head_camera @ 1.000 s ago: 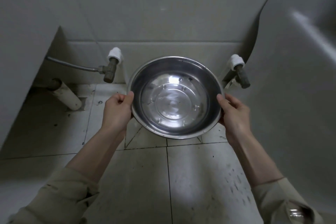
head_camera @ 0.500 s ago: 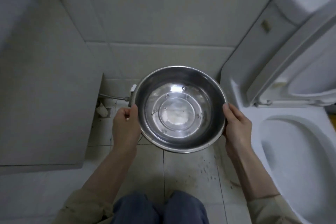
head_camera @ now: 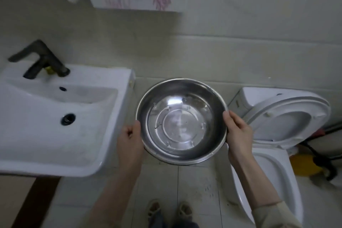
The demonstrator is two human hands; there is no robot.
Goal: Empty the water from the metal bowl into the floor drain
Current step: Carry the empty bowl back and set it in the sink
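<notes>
A round metal bowl (head_camera: 182,120) is held level in the air between a washbasin and a toilet, its shiny inside facing up; I cannot tell whether water lies in it. My left hand (head_camera: 130,142) grips its left rim, thumb over the edge. My right hand (head_camera: 237,131) grips the right rim the same way. No floor drain shows in this view.
A white washbasin (head_camera: 103,135) with a dark tap (head_camera: 39,61) stands at the left. A white toilet (head_camera: 268,164) with its lid (head_camera: 288,118) raised is at the right. Tiled floor (head_camera: 194,187) and my feet lie below the bowl. A yellow object (head_camera: 303,164) sits beyond the toilet.
The view has risen from floor level under the basin to standing height. The bowl came up with both hands still on its rim, and the washbasin top and toilet lid came into view.
</notes>
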